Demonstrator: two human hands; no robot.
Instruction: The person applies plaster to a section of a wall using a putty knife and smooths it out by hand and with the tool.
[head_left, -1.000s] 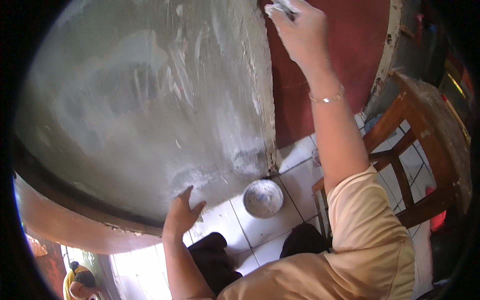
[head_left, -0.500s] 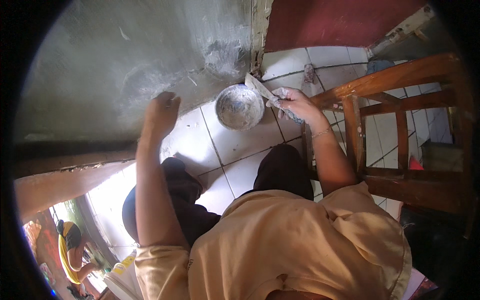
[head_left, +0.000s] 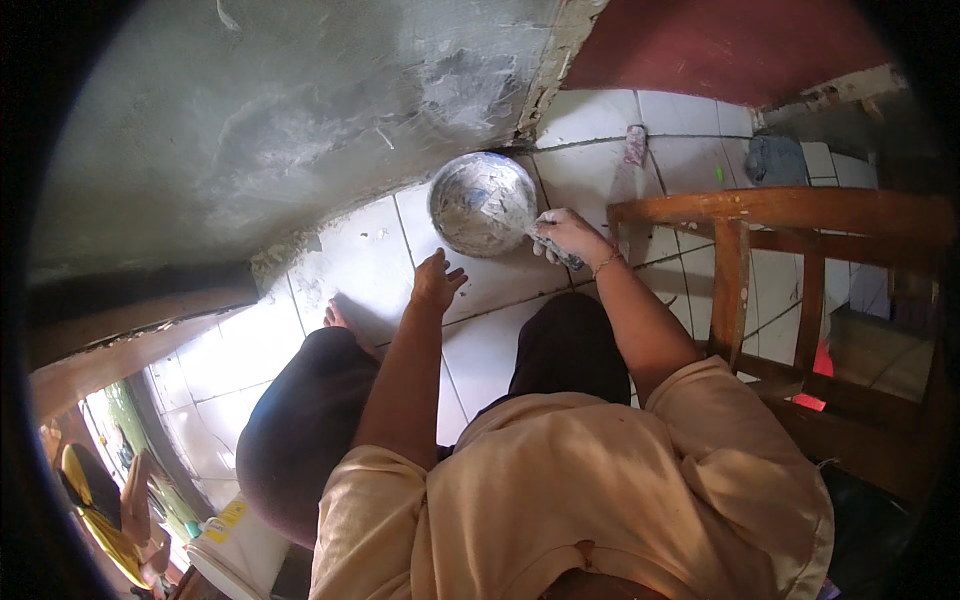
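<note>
**First:** Which step do we find in hand?

**Second:** We judge it to be work at the bowl (head_left: pixel 434 208), which stands on white floor tiles (head_left: pixel 480 340) just beside the foot of the grey wall (head_left: pixel 180 130). Pale paste (head_left: pixel 492 215) is smeared inside it. The right hand (head_left: pixel 568 238) has its fingers closed around a tool (head_left: pixel 573 262), held at the bowl's right side; we cannot tell how deep its blade reaches.

**First:** And the left hand (head_left: pixel 436 285)?

**Second:** Fingers partly spread and bent, nothing visible in them. They are near the lower rim; we cannot confirm contact.

**First:** What does the next move call for?

**Second:** In our judgement, a steadied bowl and a tool angle that clears the rim.

**First:** Obstructions?

**Second:** We note a wooden chair (head_left: pixel 732 280) near the right forearm, limiting room on that side, and the right knee (head_left: pixel 570 345) close below the right hand. A reddish block (head_left: pixel 636 145) and a blue-grey bundle (head_left: pixel 776 160) lie beyond, apart from the work. Another person (head_left: pixel 100 510) is at lower left, well away.
</note>
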